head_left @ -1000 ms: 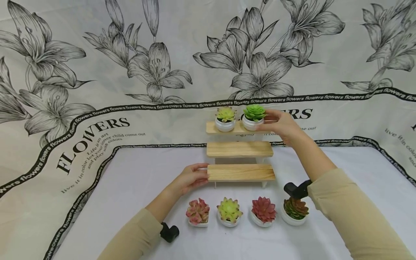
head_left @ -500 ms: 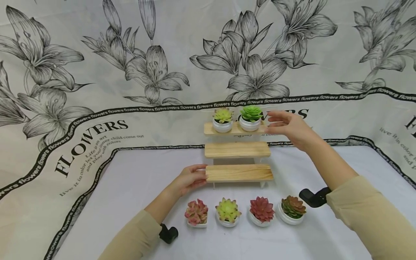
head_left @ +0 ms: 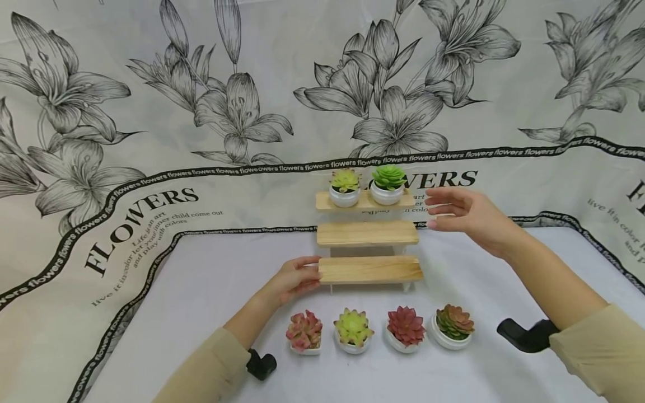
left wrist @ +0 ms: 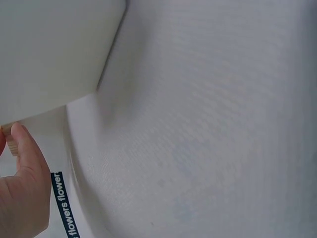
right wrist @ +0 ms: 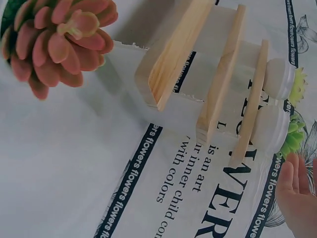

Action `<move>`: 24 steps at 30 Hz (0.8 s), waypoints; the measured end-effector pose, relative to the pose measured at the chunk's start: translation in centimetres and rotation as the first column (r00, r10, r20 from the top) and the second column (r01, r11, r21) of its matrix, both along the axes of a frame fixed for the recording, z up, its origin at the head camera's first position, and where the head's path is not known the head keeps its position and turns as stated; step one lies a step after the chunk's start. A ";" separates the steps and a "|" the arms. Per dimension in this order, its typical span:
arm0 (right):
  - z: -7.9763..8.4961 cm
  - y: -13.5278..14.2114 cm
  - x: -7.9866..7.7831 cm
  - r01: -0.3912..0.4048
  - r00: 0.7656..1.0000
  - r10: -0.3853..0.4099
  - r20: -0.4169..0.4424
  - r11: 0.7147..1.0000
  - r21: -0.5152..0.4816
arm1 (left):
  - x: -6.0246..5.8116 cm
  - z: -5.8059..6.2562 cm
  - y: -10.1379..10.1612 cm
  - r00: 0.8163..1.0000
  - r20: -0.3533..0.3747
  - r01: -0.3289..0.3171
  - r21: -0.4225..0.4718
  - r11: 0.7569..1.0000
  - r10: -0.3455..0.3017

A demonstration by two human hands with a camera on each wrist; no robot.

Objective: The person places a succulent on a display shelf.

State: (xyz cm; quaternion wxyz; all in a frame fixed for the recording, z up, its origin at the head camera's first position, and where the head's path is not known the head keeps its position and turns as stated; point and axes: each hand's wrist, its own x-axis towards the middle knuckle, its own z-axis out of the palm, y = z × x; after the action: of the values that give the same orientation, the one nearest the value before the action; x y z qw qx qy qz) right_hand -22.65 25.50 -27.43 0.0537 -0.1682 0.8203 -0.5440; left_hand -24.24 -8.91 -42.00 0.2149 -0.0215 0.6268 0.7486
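A three-step wooden plant stand [head_left: 370,270] stands mid-table, its boards rising toward the back. At the left end of its lowest board, my left hand [head_left: 292,281] pinches the wood; the left wrist view shows thumb and finger at that edge. On the top board sit two potted succulents, a yellow-green one [head_left: 345,187] at left and a bright green one [head_left: 387,184] beside it, both in white pots. My right hand [head_left: 468,215] is off to the right of the top board, fingers extended and holding nothing. The right wrist view shows the hand [right wrist: 299,193] apart from the green plant.
In front of the stand is a row of potted succulents: pink [head_left: 304,331], yellow-green [head_left: 354,329], dark red [head_left: 406,328] and reddish-green [head_left: 454,324]. A cloth backdrop [head_left: 161,134] with printed flowers hangs behind the white table [head_left: 216,252].
My right hand has let go of the bright green succulent's pot and drawn away to the right and down. The left hand stays at the lowest board.
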 end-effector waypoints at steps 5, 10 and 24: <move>-0.5 0.9 2.0 -0.056 0.998 0.056 -0.040 0.998 0.009 | 0.3 -0.5 -0.1 1.000 0.002 0.014 0.001 1.000 -0.014; -0.8 2.0 3.2 -0.083 0.994 0.084 -0.063 0.996 0.026 | 0.1 -0.2 -0.2 1.000 -0.008 -0.003 -0.004 1.000 0.003; -3.7 4.6 5.9 -0.128 0.990 0.126 -0.069 0.991 -0.034 | 0.0 0.1 -0.3 1.000 0.013 0.009 0.012 1.000 -0.009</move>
State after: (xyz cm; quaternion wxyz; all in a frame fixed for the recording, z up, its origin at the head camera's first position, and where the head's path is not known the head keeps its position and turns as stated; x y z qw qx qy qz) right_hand -16.72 30.14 -31.15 0.0574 -0.2393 0.7988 -0.5490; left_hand -24.21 -9.22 -41.90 0.2223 -0.0223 0.6210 0.7513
